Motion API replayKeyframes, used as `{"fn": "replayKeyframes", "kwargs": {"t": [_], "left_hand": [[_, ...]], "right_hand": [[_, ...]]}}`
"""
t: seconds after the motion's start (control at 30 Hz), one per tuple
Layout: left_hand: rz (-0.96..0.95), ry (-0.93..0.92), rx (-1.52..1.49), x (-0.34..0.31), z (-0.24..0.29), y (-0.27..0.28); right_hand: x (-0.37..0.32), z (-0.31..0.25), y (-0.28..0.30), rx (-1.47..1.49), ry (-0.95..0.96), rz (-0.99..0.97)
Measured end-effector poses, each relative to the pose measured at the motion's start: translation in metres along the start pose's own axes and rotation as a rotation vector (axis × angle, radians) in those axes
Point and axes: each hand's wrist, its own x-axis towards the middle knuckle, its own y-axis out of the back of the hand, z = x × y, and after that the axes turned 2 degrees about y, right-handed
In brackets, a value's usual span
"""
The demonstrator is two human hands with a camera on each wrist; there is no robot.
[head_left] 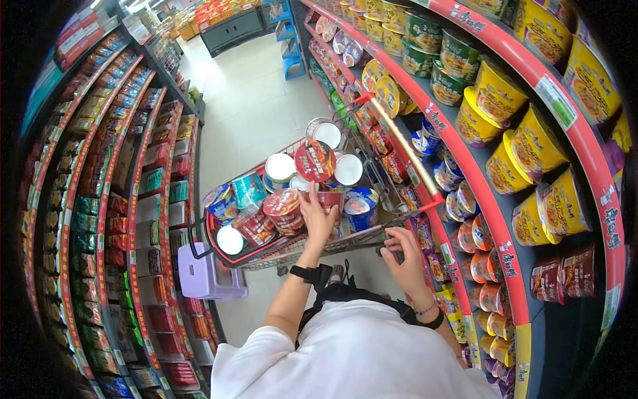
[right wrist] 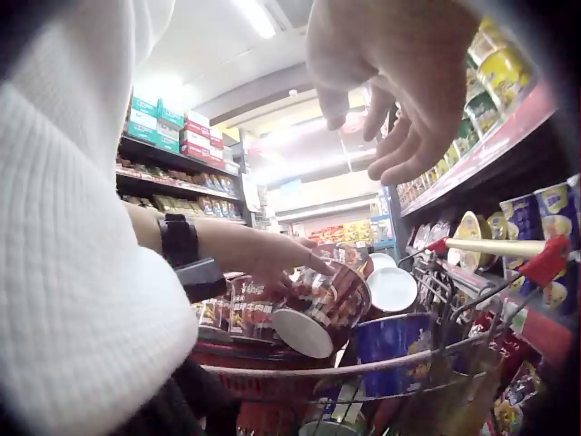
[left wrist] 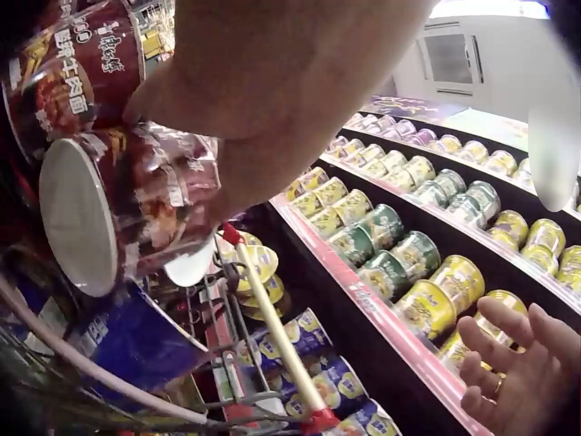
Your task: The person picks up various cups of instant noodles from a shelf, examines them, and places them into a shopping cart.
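Observation:
My left hand grips a dark red instant noodle cup over the loaded shopping cart. In the left wrist view this cup lies tilted on its side, its white end facing out, beside another red cup. The right hand hangs in the air with loosely bent fingers, near the cart handle, holding nothing. Around the left hand in the cart are a red noodle cup, a blue cup, a teal pack and several white-lidded cups.
A tall shelf of yellow noodle tubs stands close on the right, with a pair of red cups low on it. Packets fill the left shelf. A lilac stool sits by the cart; tiled aisle floor stretches ahead.

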Motion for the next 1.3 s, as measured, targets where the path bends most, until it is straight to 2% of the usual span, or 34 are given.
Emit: {"fn": "replayKeyframes", "kwargs": {"t": [0.03,0.17,0.33,0.43,0.5,0.57,0.6,0.67,0.7,0.77,0.9,0.97,1.07,1.1,1.17,1.27,1.3], "left_hand": [[-0.045,0.05,-0.022,0.004,-0.004,0.001],[-0.151,0.063,0.166,0.007,0.002,0.001],[-0.027,0.032,0.075,0.002,0.003,-0.004],[-0.03,-0.003,-0.033,-0.001,0.005,0.003],[-0.084,0.06,-0.108,0.002,0.002,0.007],[-0.023,0.014,-0.322,0.007,-0.004,0.006],[-0.027,0.013,-0.321,0.011,0.001,0.013],[-0.033,-0.142,-0.126,0.02,0.015,0.032],[-0.038,-0.144,-0.124,0.019,0.013,0.033],[-0.151,-0.175,0.066,0.021,0.009,0.033],[-0.165,-0.215,0.061,0.024,-0.009,0.025],[-0.291,-0.117,-0.019,0.03,-0.011,0.027],[-0.267,-0.2,-0.018,0.037,-0.02,0.021],[-0.271,-0.208,-0.019,0.041,-0.017,0.026],[-0.446,-0.148,-0.041,0.05,-0.012,0.039],[-0.466,-0.157,-0.106,0.059,0.009,0.062],[-0.5,-0.13,-0.134,0.061,0.018,0.071]], "right_hand": [[0.003,0.001,-0.004,0.005,-0.019,0.001],[0.013,0.001,-0.018,0.026,-0.051,0.016],[0.02,0.003,-0.033,0.015,-0.091,0.0],[0.022,0.006,-0.038,0.008,-0.1,-0.031],[0.025,0.007,-0.042,0.017,-0.113,-0.03],[0.028,0.009,-0.046,0.027,-0.127,-0.027],[0.029,0.013,-0.048,0.004,-0.136,-0.034],[0.031,0.018,-0.053,-0.017,-0.15,-0.037],[0.032,0.021,-0.054,-0.003,-0.154,-0.048],[0.034,0.023,-0.057,0.011,-0.156,-0.057],[0.038,0.024,-0.062,0.002,-0.117,-0.068],[0.038,0.025,-0.065,0.009,-0.121,-0.061],[0.042,0.029,-0.069,0.004,-0.134,-0.059],[0.043,0.031,-0.071,0.005,-0.168,-0.068],[0.044,0.037,-0.074,0.005,-0.201,-0.068],[0.043,0.049,-0.079,-0.085,-0.214,-0.065],[0.042,0.057,-0.083,-0.152,-0.172,-0.003]]}}
